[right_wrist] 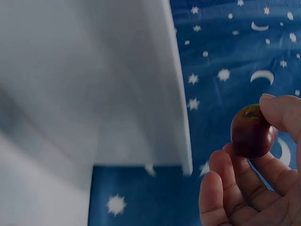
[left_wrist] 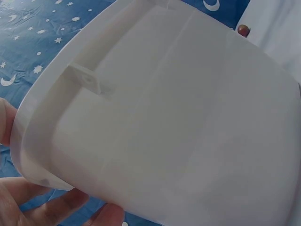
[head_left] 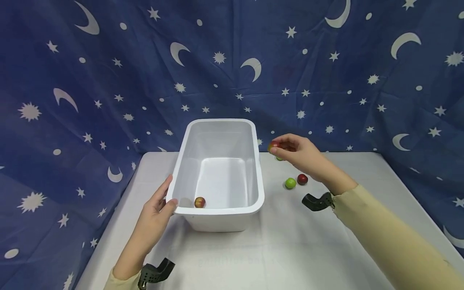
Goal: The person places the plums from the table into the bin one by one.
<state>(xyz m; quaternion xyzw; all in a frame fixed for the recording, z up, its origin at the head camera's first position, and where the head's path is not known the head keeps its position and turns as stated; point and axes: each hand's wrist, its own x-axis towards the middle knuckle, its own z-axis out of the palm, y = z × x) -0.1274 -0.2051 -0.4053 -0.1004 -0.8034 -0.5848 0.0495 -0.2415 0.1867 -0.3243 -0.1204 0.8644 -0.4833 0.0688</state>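
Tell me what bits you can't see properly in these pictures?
- Green fruit behind the right hand: head view, mostly hidden by the fingers.
- Left hand: left wrist view, the white tub covers nearly all of it.
- Tub: right wrist view, blurred and cut off.

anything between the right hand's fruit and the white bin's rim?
Nothing. In the head view, only backdrop shows between the red fruit pinched by the right hand and the bin rim; the right wrist view agrees.

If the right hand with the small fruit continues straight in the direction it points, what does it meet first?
Probably the far right rim of the white tub; the right hand, pinching the reddish fruit, points left toward it. Depth is unclear, though.
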